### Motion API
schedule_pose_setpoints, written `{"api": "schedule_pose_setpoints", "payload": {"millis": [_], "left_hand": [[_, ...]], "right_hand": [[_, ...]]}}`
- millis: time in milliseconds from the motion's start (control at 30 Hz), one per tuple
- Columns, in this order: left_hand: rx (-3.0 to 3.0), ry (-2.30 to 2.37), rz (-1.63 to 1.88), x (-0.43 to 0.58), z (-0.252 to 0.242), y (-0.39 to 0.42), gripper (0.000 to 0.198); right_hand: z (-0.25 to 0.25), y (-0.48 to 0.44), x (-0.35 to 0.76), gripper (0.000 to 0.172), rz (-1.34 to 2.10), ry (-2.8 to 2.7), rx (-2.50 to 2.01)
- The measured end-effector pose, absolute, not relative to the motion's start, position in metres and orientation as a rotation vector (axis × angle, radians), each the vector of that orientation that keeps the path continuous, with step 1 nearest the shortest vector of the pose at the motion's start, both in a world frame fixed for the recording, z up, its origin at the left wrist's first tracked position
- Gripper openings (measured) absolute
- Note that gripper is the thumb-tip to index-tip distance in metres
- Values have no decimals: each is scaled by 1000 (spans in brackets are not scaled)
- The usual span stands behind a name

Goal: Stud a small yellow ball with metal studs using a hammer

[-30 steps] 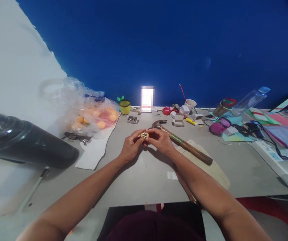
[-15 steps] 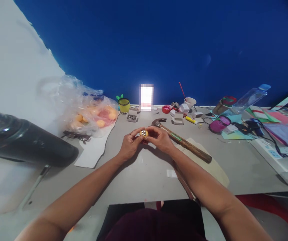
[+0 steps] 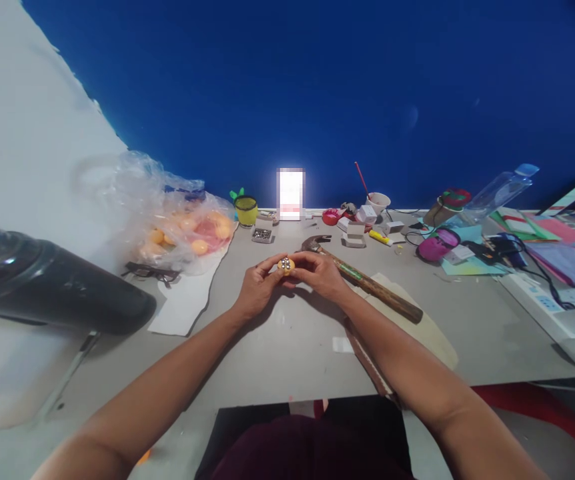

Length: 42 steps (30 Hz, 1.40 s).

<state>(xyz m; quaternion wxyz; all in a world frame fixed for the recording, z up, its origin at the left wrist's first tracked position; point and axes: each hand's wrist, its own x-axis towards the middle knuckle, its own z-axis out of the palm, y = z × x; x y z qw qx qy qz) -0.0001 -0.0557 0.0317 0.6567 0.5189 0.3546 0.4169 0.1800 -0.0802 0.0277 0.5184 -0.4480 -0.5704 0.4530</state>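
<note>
Small orange piece (image 3: 286,265) with silver studs, centre of frame, just above the surface (image 3: 287,347) | left hand (image 3: 255,290) and right hand (image 3: 320,275) both pinching it | hammer (image 3: 362,280) right beside them | bag of orange balls (image 3: 182,230) upper left

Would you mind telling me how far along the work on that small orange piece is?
Done: several silvery studs already sit in the orange piece. In hand: the left hand and right hand pinch it together above the table. Left: the hammer lies untouched, and the small tray of studs looks stocked.
</note>
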Motion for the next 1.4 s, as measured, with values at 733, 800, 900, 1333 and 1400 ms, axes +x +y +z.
{"api": "schedule_pose_setpoints", "payload": {"millis": [733,800,900,1333,1400], "left_hand": [[1444,761,1017,-6,32,-54,52],[1464,743,1026,-6,32,-54,49],[1440,748,1002,-5,31,-53,51],[1401,806,985,-5,32,-54,61],[1349,800,977,-4,31,-54,62]], "right_hand": [[29,-77,183,37,1202,-1237,-995],[30,-77,183,36,1211,-1215,-997],[31,-77,182,34,1206,-1192,-1005],[26,-76,182,37,1238,-1192,-1021],[27,-77,181,38,1266,-1170,-1010]]}}
